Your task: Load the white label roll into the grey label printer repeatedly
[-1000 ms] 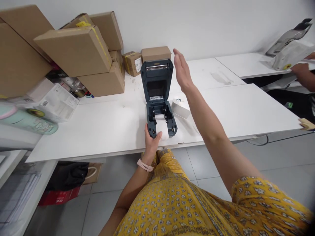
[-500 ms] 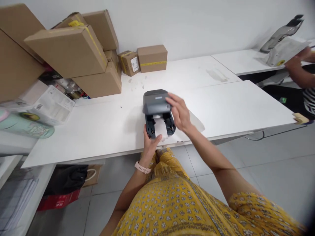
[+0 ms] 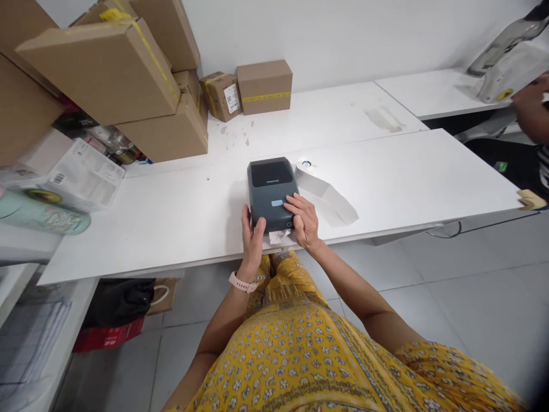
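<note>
A dark grey-blue label printer lies on the white table near its front edge, its lid down. White label paper pokes out at the printer's near end. My left hand grips the printer's near left corner, thumb and fingers on either side of it. On the near right part of the printer rests my right hand, fingers on the lid beside the light blue button, thumb bent at the side. Just right of the printer, a strip of white backing paper trails from a small roll.
Stacked cardboard boxes stand at the back left, with two smaller ones by the wall. White product boxes and a mint bottle are at the left. At the far right, another person's arm holds a white package.
The printer's lid has come down over its inside. My right hand has moved down with it towards the near end, and the strip and roll on the right have come into fuller view.
</note>
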Demonstrator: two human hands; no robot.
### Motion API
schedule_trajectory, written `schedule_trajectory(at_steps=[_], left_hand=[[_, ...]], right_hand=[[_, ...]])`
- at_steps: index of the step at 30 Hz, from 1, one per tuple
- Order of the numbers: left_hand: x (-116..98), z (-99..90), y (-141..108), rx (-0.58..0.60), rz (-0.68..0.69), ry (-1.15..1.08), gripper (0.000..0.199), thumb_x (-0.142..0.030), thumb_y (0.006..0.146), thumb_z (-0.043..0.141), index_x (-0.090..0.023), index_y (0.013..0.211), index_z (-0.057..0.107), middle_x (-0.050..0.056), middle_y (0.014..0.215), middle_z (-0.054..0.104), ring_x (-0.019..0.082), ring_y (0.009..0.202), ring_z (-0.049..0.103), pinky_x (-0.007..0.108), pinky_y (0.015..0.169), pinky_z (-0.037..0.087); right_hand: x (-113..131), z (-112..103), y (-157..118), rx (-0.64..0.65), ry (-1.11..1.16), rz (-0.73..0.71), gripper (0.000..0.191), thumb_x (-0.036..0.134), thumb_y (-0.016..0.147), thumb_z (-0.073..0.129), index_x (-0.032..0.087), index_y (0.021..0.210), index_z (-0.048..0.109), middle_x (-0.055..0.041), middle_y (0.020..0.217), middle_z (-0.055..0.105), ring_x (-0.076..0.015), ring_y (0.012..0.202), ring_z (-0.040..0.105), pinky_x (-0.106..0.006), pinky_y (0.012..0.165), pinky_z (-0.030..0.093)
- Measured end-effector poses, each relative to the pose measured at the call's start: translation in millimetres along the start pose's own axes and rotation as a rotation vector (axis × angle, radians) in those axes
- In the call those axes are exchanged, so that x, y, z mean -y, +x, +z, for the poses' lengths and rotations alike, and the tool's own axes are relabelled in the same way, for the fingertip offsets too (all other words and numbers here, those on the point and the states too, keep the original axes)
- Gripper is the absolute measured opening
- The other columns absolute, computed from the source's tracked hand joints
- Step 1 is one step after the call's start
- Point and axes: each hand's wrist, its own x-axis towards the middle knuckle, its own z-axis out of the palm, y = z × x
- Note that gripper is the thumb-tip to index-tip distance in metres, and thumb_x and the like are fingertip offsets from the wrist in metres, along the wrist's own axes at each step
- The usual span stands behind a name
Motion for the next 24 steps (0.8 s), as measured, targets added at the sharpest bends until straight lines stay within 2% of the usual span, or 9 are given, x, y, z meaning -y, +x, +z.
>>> schedule_trajectory(at_steps=[4, 11, 13, 15, 18, 20, 21, 22, 24], left_hand=[[-9, 6.1, 16, -0.016, 0.039, 0.032, 0.084, -0.065, 0.09, 0.065, -0.028, 0.16, 0.036, 0.009, 0.172, 0.035, 0.028, 0.158, 0.035, 0.04, 0.129, 0.034], [-5, 13.6, 19, -0.068, 0.089, 0.059, 0.086, -0.066, 0.087, 0.068, -0.025, 0.158, 0.04, 0.013, 0.169, 0.038, 0.031, 0.156, 0.037, 0.045, 0.129, 0.032], [-4, 12.7, 21, -0.069, 0.085, 0.043, 0.086, -0.066, 0.086, 0.068, -0.026, 0.157, 0.041, 0.012, 0.169, 0.039, 0.032, 0.156, 0.037, 0.046, 0.129, 0.032], [-3, 8.8, 18, -0.048, 0.051, 0.01, 0.085, -0.064, 0.084, 0.072, -0.027, 0.155, 0.043, 0.011, 0.168, 0.04, 0.031, 0.155, 0.039, 0.045, 0.127, 0.036], [-2, -1.7, -4, -0.116, -0.024, -0.022, 0.077, -0.058, 0.081, 0.077, -0.027, 0.147, 0.051, 0.012, 0.159, 0.052, 0.027, 0.144, 0.053, 0.038, 0.115, 0.048], [-4, -7.9, -24, -0.235, -0.096, -0.009, 0.059, -0.057, 0.083, 0.075, -0.022, 0.129, 0.063, 0.012, 0.137, 0.068, 0.024, 0.123, 0.067, 0.034, 0.099, 0.056], [-6, -9.4, -32, -0.231, -0.164, -0.008, 0.05, -0.058, 0.084, 0.072, -0.019, 0.116, 0.068, 0.011, 0.122, 0.074, 0.022, 0.108, 0.071, 0.032, 0.087, 0.058], [-9, -9.6, -38, -0.149, -0.251, -0.021, 0.047, -0.06, 0.084, 0.07, -0.017, 0.105, 0.071, 0.011, 0.108, 0.077, 0.021, 0.093, 0.073, 0.031, 0.077, 0.058], [-17, -5.9, -41, 0.11, -0.431, -0.08, 0.05, -0.063, 0.084, 0.067, -0.014, 0.091, 0.073, 0.012, 0.09, 0.078, 0.018, 0.071, 0.07, 0.03, 0.062, 0.054]], right_hand=[[-1, 5, -2, -0.061, 0.027, -0.032, 0.055, 0.037, 0.108, 0.023, 0.024, 0.129, 0.072, -0.0099, 0.136, 0.072, -0.0294, 0.14, 0.059, -0.057, 0.118, 0.047], [-5, 21, -3, -0.284, 0.131, -0.085, 0.047, 0.032, 0.108, 0.029, 0.026, 0.121, 0.074, -0.0058, 0.125, 0.077, -0.027, 0.131, 0.066, -0.055, 0.113, 0.051], [-5, 23, -2, -0.3, 0.13, -0.084, 0.047, 0.034, 0.108, 0.029, 0.027, 0.118, 0.075, -0.0055, 0.123, 0.077, -0.027, 0.129, 0.067, -0.055, 0.112, 0.051], [-3, 19, -1, -0.259, 0.137, -0.075, 0.046, 0.035, 0.108, 0.03, 0.027, 0.117, 0.075, -0.0054, 0.124, 0.077, -0.0272, 0.129, 0.067, -0.055, 0.112, 0.051], [1, 10, 2, -0.191, 0.177, -0.049, 0.044, 0.035, 0.109, 0.032, 0.027, 0.118, 0.074, -0.0056, 0.128, 0.076, -0.0272, 0.132, 0.064, -0.055, 0.114, 0.05], [5, 6, 3, -0.177, 0.21, -0.019, 0.043, 0.035, 0.109, 0.033, 0.027, 0.117, 0.074, -0.0063, 0.129, 0.076, -0.0272, 0.134, 0.063, -0.054, 0.115, 0.049], [7, 5, 4, -0.179, 0.219, -0.004, 0.043, 0.035, 0.11, 0.033, 0.026, 0.116, 0.075, -0.0065, 0.128, 0.076, -0.0273, 0.134, 0.063, -0.054, 0.115, 0.048], [9, 6, 4, -0.187, 0.222, 0.008, 0.043, 0.036, 0.11, 0.033, 0.026, 0.114, 0.075, -0.0067, 0.127, 0.076, -0.0274, 0.134, 0.063, -0.054, 0.114, 0.048], [11, 8, 5, -0.209, 0.215, 0.026, 0.043, 0.036, 0.11, 0.034, 0.026, 0.111, 0.075, -0.0071, 0.124, 0.077, -0.0277, 0.132, 0.064, -0.054, 0.112, 0.048]])
